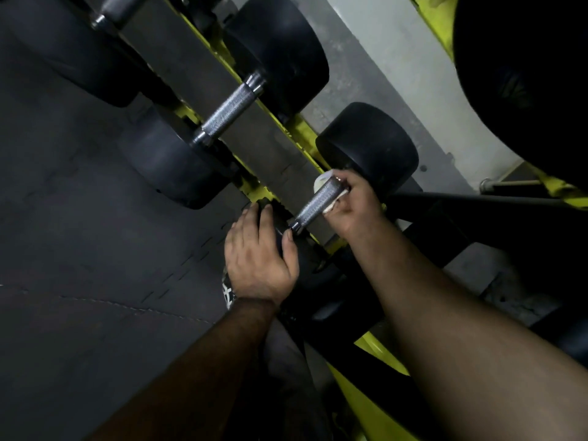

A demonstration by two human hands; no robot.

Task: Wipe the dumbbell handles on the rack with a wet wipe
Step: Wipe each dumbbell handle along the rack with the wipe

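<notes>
Beneath both hands, dark rubber floor tiles [79,218] with interlocking seams cover the ground, meeting a pale grey concrete strip [366,58] beyond the rack. A yellow-green rack [378,348] with black rails runs diagonally across the view and carries a row of black-headed dumbbells. Right hand [356,198]: its fingers are curled round the far end of the nearest dumbbell's knurled steel handle [313,203], holding a white wet wipe [321,181] against the metal; the wipe shows above the fingers and again just below them. Left hand [257,249]: fingers only slightly bent, spread over the near black head [280,227] of the same dumbbell, thumb tip beside the handle's collar. The far head [372,144] of this dumbbell lies just beyond the right fingers. Farther from the fingers, a second dumbbell [229,113] rests on the rack with its handle bare, and part of a third [117,7] appears at the upper edge. A large dark rounded mass [525,74] fills the upper right; what it is cannot be told. Both forearms enter from the lower edge.
</notes>
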